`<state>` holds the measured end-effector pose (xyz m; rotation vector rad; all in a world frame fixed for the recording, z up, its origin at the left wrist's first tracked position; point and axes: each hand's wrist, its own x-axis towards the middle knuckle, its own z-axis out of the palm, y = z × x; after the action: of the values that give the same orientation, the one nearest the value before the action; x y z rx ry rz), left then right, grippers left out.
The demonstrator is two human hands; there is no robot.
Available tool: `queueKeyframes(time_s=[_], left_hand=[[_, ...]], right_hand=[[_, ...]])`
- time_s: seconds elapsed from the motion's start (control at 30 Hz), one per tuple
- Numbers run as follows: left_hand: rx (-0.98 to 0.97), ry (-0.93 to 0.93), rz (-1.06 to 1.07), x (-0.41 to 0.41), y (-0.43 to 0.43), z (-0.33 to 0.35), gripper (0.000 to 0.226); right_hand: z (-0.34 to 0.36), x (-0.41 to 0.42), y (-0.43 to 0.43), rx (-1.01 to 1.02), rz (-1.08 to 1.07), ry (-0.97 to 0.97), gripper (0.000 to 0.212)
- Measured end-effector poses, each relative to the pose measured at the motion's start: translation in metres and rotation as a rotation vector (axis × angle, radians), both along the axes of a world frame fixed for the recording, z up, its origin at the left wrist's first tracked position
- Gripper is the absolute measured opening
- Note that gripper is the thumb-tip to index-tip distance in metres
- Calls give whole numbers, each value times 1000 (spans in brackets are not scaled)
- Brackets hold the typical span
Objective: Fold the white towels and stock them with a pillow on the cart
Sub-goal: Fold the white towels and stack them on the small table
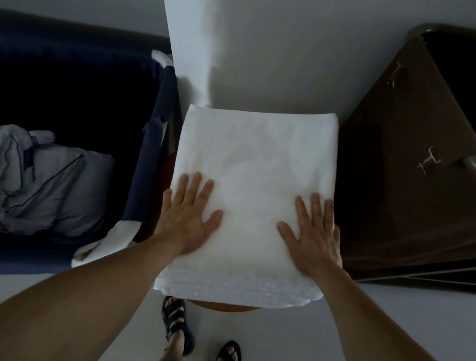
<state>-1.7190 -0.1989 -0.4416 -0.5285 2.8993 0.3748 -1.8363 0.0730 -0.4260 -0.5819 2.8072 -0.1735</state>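
A folded white towel (257, 159) lies flat in the middle of the view, on top of a stack whose layered edges show at the near side. The stack rests on a round brown surface (224, 306), mostly hidden. My left hand (189, 209) presses flat on the towel's near left part, fingers straight and spread. My right hand (313, 231) presses flat on the near right part in the same way. A grey-white pillow (34, 181) with dark piping lies crumpled in the dark blue bin at the left.
The dark blue fabric bin (150, 149) stands close on the left of the towel. A brown fabric bag on a metal frame (421, 179) stands close on the right. A white wall corner (186, 37) rises behind. My sandalled feet (178, 323) stand on the pale floor below.
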Motion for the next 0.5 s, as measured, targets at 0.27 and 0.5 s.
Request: queueKeyframes(time_s=[0.27,0.5], left_hand=[[39,-161,-4,13,10,27,70],[154,-280,-80,87,3,36,70]], right_hand=[[21,-6,-6,135,8,-79,81],[43,38,-19,203,-24,-91,66]])
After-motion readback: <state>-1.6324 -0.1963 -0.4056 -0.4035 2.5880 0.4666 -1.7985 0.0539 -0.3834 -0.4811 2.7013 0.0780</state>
